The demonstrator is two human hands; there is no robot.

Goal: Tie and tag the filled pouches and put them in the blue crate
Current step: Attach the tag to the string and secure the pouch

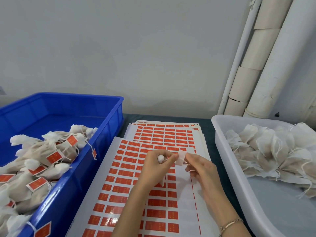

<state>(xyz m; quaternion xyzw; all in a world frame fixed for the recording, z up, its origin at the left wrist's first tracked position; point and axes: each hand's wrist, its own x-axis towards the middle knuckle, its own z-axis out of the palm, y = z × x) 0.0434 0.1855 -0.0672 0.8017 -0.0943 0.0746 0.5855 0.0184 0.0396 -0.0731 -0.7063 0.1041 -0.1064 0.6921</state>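
Above the label sheets, your right grip is pinching a white tag and your left grip is clutching the pouch beside it, so you are likely risking folding the tag crookedly if either pinch is slackening.

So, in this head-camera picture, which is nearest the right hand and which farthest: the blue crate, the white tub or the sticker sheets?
1. The sticker sheets, directly beneath the right hand.
2. The white tub, just to that hand's right.
3. The blue crate, on the left side, beyond the left hand.
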